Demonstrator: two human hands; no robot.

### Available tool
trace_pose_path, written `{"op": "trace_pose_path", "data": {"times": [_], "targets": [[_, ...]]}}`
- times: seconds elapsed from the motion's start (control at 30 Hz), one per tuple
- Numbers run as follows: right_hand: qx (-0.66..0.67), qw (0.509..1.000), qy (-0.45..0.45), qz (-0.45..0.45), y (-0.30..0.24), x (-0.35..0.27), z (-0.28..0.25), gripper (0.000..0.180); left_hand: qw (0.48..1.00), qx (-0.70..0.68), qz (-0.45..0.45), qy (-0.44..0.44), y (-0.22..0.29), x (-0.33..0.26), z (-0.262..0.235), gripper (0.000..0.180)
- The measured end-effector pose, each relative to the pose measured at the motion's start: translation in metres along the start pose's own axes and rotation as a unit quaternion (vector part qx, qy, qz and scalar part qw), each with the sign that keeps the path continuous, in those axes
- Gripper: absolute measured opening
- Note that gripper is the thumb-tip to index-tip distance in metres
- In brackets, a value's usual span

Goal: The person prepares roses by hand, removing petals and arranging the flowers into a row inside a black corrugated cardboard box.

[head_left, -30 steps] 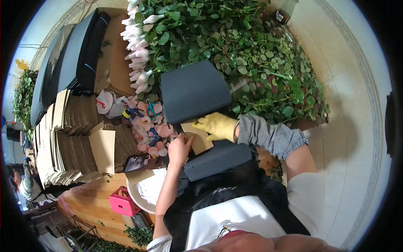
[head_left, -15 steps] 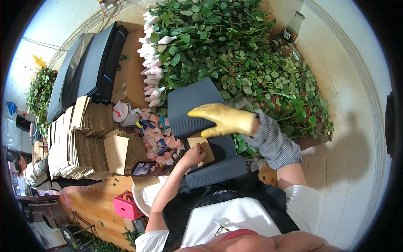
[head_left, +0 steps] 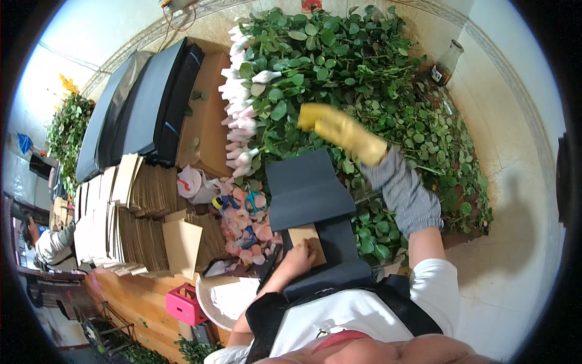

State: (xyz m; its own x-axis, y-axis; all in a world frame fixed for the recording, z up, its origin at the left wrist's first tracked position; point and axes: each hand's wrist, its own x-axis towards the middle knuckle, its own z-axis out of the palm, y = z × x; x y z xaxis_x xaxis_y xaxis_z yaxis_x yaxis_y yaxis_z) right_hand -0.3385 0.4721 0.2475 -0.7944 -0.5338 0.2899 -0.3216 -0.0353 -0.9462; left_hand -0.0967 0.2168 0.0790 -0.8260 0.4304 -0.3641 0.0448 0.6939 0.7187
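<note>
The head view shows that your right hand [head_left: 341, 129], in its yellow glove, has just come away from the work and swung up over the leafy flower stems [head_left: 364, 79]. That seems to leave the cardboard piece [head_left: 307, 233] to your bare left hand [head_left: 297, 258] alone. Your left fingers are bent and rest on its face; whether they pinch it or only press, I cannot tell. The gloved fingers are blurred, with nothing visible in them, and I cannot tell whether they are clenched or loose, nor whether they touch the leaves. The cardboard lies on the dark grey sheet [head_left: 341, 239], toward that sheet's left edge, between its far flap [head_left: 310, 188] and its near flap [head_left: 345, 274]. It is tan, flat and plain, with straight sides, its near left part covered by your hand; its far end meets the far flap's near edge, possibly slipping under it. The flap bows up slightly in the middle. Just past the sheet's left edge, you have pink petals [head_left: 262, 231] strewn around teal-handled scissors [head_left: 254, 203].
</note>
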Motion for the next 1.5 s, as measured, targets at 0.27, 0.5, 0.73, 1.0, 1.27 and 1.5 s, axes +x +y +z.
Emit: {"op": "trace_pose_path", "data": {"times": [0.27,0.5,0.73,1.0,1.27,1.5], "targets": [[-0.696,0.658,0.185,0.221,0.102,0.096,-0.203,0.041,0.998,-0.026,0.035,-0.047,0.022,0.012,0.000,0.044],[-0.713,0.654,0.252,0.035,0.138,0.022,-0.131,0.052,0.999,-0.030,0.023,-0.025,0.003,0.002,-0.007,0.043],[-0.695,0.638,0.276,-0.185,-0.046,0.038,-0.071,0.048,0.996,-0.042,0.003,-0.076,0.004,0.006,-0.025,0.047],[-0.461,0.876,-0.071,0.120,-0.066,-0.220,0.045,0.046,0.916,-0.324,-0.087,-0.222,-0.011,0.013,-0.073,0.069],[-0.459,0.865,0.064,0.194,0.102,-0.392,0.067,0.036,0.953,-0.034,0.250,-0.165,-0.013,0.000,-0.034,0.034],[-0.319,0.876,-0.149,0.330,-0.046,-0.157,-0.034,0.059,0.986,-0.051,0.153,-0.040,0.002,-0.037,-0.038,0.032]]}}
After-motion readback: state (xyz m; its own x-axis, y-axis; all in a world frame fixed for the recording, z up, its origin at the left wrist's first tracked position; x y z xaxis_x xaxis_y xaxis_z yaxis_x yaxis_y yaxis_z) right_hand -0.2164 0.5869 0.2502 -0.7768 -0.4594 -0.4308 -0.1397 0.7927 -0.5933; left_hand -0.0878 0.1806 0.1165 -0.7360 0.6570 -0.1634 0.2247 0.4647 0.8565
